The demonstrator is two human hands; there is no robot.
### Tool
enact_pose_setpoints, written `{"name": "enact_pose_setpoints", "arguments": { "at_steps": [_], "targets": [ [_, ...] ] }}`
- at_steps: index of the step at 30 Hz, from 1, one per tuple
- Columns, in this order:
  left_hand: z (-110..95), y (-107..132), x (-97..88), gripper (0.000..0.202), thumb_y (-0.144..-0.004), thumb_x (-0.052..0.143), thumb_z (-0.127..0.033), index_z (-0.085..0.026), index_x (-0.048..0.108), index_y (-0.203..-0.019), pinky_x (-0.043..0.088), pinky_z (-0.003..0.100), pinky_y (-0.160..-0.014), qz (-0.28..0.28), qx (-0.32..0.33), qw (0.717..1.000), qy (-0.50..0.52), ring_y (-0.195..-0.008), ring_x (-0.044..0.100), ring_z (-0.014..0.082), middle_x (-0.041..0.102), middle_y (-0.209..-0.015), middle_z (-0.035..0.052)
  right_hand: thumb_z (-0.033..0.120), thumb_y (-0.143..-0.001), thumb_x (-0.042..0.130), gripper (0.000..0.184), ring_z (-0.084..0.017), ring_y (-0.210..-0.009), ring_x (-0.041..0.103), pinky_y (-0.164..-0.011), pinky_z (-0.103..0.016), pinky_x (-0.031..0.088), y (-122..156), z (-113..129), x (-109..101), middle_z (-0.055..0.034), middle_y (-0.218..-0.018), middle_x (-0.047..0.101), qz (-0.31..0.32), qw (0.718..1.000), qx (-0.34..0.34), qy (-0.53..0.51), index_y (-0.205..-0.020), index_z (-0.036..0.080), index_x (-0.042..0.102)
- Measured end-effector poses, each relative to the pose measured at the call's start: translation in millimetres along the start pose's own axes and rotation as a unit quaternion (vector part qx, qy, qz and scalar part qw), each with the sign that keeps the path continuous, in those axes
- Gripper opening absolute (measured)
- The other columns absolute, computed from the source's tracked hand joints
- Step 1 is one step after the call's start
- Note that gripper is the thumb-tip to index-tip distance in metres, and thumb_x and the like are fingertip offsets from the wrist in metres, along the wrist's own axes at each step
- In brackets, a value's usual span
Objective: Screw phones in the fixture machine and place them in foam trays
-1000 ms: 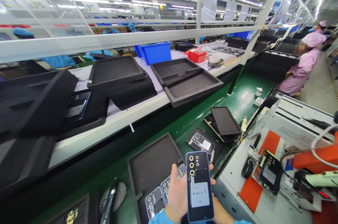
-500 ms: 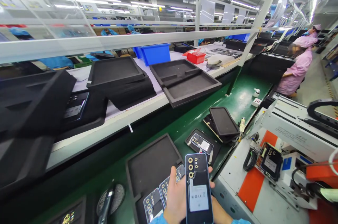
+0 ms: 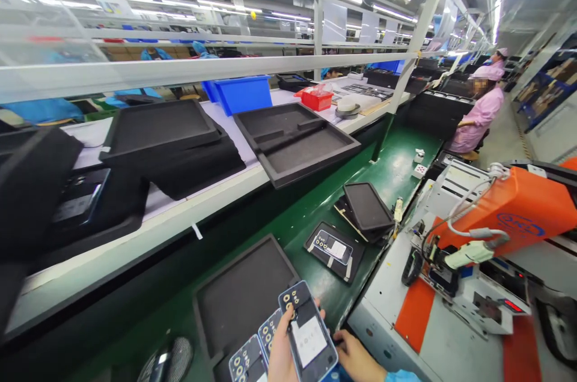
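Note:
My left hand [image 3: 283,349] grips a smartphone [image 3: 310,334] with its back facing up, the thumb along its left side and fingertips showing past its right edge. Gold lens rings and a pale label show on that back. My right hand [image 3: 358,358] is by the phone's lower right edge, its fingers curled in. Whether its fingertips pinch the edge or something small is hidden. Left of the phone, two similar phones, one at the front [image 3: 247,361] and one partly hidden [image 3: 269,331], lie at a black foam tray [image 3: 247,286].
A white machine [image 3: 383,304] with an orange head [image 3: 509,214] stands at right. Another phone [image 3: 332,248] lies on a black pad on the green bench [image 3: 293,220]. Black trays [image 3: 293,142] and a blue bin [image 3: 246,93] occupy the shelf. A person in pink [image 3: 482,109] sits beyond.
The view has swung right. The phone has tilted leftward at its top and sits lower in my left hand. My right hand has come out from behind it. The machine's orange head now covers its fixture.

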State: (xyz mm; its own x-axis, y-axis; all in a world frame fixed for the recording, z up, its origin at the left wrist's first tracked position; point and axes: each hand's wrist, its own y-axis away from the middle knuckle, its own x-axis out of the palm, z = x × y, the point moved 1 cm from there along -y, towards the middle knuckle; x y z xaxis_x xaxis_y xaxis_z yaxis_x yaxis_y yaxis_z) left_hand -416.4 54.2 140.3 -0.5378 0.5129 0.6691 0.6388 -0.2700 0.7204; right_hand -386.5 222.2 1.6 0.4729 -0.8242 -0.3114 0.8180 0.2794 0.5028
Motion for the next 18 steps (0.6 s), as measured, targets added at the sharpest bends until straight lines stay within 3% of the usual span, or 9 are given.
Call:
{"name": "enact_pose_setpoints", "arguments": {
  "at_steps": [3,6,9,14,18],
  "targets": [
    [-1,-12,-21.7,0.053,-0.083,0.059,-0.038,-0.012,0.058,-0.129,0.054,0.053,-0.085,-0.034,0.01,0.999,-0.012,-0.086,0.073,0.035,0.078,-0.093,0.0158,0.029,-0.083,0.052,0.032,-0.021,-0.085,0.066,-0.078,-0.03,0.048,-1,2,-1,-0.005,-0.087,0.072,0.001,1.0,0.008,0.026,-0.112,0.017,0.06],
    [0,-19,-32.4,0.055,-0.081,0.062,-0.035,-0.016,0.057,-0.132,0.053,0.053,-0.089,-0.014,0.024,1.0,-0.005,-0.091,0.073,0.0356,0.078,-0.097,0.0149,0.023,-0.084,0.05,0.032,-0.021,-0.084,0.067,-0.073,-0.028,0.048,0,9,-3,-0.0062,-0.087,0.073,0.003,0.999,0.018,0.049,-0.113,0.015,0.059],
    [-1,-22,-33.0,0.059,-0.079,0.066,-0.031,-0.018,0.054,-0.135,0.051,0.053,-0.093,0.011,0.03,0.999,-0.003,-0.096,0.071,0.0363,0.077,-0.104,0.015,0.019,-0.082,0.05,0.032,-0.02,-0.082,0.068,-0.07,-0.027,0.048,0,14,-4,-0.0066,-0.086,0.074,-0.006,0.998,0.024,0.052,-0.113,0.014,0.061],
    [-4,-23,-28.9,0.059,-0.08,0.064,-0.027,-0.015,0.053,-0.136,0.049,0.054,-0.097,-0.003,0.052,0.998,-0.046,-0.1,0.069,0.0373,0.075,-0.109,0.0169,0.016,-0.081,0.051,0.037,-0.022,-0.08,0.07,-0.069,-0.028,0.049,0,16,-5,-0.0097,-0.088,0.076,-0.006,0.998,0.027,0.05,-0.115,0.011,0.062],
    [-6,-25,-30.2,0.067,-0.076,0.067,-0.028,-0.014,0.048,-0.139,0.049,0.057,-0.097,-0.023,0.001,0.996,-0.089,-0.101,0.069,0.0384,0.075,-0.107,0.0168,0.016,-0.079,0.054,0.039,-0.023,-0.084,0.071,-0.07,-0.028,0.05,0,17,-7,-0.0096,-0.091,0.077,-0.01,0.998,0.033,0.052,-0.116,0.013,0.063]
  ]
}}
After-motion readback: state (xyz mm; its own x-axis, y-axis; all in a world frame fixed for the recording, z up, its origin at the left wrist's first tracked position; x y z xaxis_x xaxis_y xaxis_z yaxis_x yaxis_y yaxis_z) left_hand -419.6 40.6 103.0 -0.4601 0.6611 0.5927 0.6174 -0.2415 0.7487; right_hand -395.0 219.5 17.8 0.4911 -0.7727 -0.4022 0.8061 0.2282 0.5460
